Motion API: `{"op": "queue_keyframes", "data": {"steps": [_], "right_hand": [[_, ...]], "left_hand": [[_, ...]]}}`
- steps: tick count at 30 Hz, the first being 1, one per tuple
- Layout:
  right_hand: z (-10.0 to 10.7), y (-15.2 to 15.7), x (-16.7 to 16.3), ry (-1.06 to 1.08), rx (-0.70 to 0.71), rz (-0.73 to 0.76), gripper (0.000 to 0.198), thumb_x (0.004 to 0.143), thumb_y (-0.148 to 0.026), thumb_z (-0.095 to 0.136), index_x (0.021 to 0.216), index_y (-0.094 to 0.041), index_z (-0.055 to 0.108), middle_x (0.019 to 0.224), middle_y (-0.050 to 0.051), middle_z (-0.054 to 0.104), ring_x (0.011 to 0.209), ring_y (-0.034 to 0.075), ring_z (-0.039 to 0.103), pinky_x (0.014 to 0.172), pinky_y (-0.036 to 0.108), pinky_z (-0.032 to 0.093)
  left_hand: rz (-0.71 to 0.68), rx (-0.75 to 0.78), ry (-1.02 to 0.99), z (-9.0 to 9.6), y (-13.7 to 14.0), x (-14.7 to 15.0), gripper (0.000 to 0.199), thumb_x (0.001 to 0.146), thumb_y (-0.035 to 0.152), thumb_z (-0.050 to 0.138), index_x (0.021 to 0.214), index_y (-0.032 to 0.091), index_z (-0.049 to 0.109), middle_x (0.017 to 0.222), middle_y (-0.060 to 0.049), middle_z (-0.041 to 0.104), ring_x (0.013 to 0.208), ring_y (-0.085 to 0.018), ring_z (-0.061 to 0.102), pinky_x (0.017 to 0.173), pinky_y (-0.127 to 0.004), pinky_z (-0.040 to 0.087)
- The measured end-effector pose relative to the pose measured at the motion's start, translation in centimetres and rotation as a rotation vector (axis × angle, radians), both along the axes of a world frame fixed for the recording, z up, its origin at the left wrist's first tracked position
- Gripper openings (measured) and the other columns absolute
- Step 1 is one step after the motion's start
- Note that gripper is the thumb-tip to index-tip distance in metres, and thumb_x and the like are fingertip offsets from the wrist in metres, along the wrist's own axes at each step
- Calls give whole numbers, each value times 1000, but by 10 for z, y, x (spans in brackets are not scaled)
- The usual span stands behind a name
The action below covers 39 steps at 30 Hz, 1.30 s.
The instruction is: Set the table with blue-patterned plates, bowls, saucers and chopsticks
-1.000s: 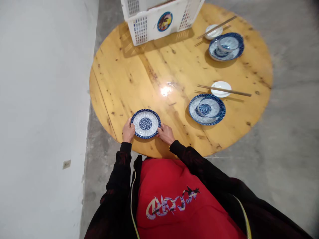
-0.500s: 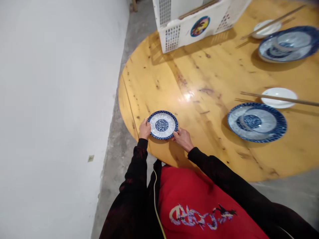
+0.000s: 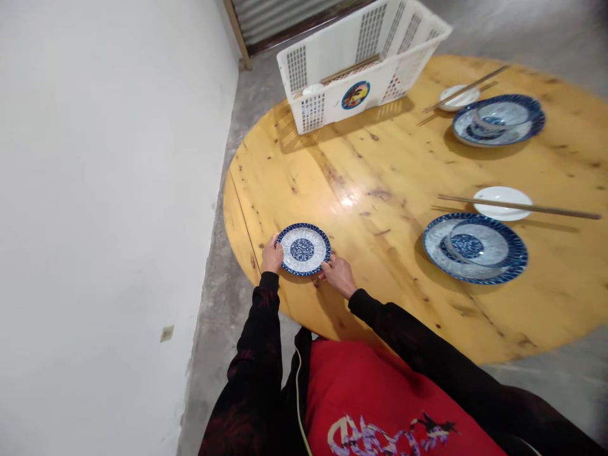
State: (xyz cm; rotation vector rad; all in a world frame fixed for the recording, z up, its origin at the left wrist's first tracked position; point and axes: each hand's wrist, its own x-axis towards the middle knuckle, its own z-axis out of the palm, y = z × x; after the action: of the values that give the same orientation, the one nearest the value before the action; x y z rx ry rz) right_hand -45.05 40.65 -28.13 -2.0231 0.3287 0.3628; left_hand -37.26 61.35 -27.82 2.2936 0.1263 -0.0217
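plate (image 3: 301, 249), round, dark-blue rim, speckled centre

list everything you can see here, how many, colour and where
held plate: 1, blue and white, between the hands
other plates: 2, blue and white, right side of table
transparent bowls: 2, colourless, one on each other plate
small dishes: 2, white, beyond those plates
chopsticks: exact count unclear, brown, across the small dishes
crate: 1, white, far side of table
sticks: count unclear, brown, in the crate
sticker: 1, multicoloured, crate front
table: 1, yellow-brown, centre
wall: 1, white, left
socket-like plate: 1, pale, on the wall
corrugated panel: 1, grey, top
shirt: 1, red, bottom
sleeves: 2, black, bottom
left hand: 1, bare, plate's left rim
right hand: 1, bare, plate's right rim
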Motion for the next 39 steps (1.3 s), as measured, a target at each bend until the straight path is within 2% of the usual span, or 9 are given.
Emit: {"op": "queue_keyframes", "data": {"steps": [7,12,16,20,26,29,34,39], "right_hand": [[12,3,11,-22,-19,9,12,84,-13,47,81,-20,57,54,0,64,64,20,70,67,26,50],[19,1,12,-12,31,3,16,89,-14,45,90,-17,61,64,3,68,66,21,70,74,29,53],[13,1,10,3,117,1,16,91,-16,47,95,-17,63,69,6,69,73,24,70,79,33,55],[5,4,7,32,227,-31,15,93,-22,51,100,-19,64,71,4,70,76,22,71,82,33,56],[6,4,9,59,280,-42,12,92,-20,50,87,-20,61,68,2,69,64,17,69,70,28,57],[7,5,12,57,277,-55,13,90,-17,48,82,-20,57,67,1,68,59,16,68,62,26,57],[5,6,13,59,277,-84,14,90,-17,47,79,-20,55,68,3,68,58,16,68,58,27,57],[4,5,14,72,281,-73,16,90,-17,49,76,-20,57,64,3,67,60,18,69,64,28,58]], "left_hand": [[18,10,-1,5,0,15,47,83,9,44,121,19,72,127,-10,72,124,-25,63,114,-42,44],[-2,-14,-14,3,2,19,46,82,11,43,119,15,71,125,-12,72,120,-24,64,112,-38,45],[17,-3,-34,0,1,16,38,84,21,47,114,14,70,114,-11,74,109,-23,66,102,-34,49],[57,49,-10,7,-2,4,31,87,30,48,103,15,69,98,-8,72,96,-23,64,90,-32,50],[117,141,11,13,-2,-5,22,84,32,46,71,20,58,66,0,54,72,-19,53,71,-30,45],[159,100,31,12,-3,-5,21,82,31,45,72,20,60,62,0,50,68,-19,50,64,-28,42],[179,16,55,14,-7,-5,23,79,32,49,83,19,68,68,-1,59,72,-21,56,65,-28,44],[178,77,59,21,-11,-6,20,77,30,48,72,19,64,61,-1,54,68,-20,53,63,-27,43]]}}
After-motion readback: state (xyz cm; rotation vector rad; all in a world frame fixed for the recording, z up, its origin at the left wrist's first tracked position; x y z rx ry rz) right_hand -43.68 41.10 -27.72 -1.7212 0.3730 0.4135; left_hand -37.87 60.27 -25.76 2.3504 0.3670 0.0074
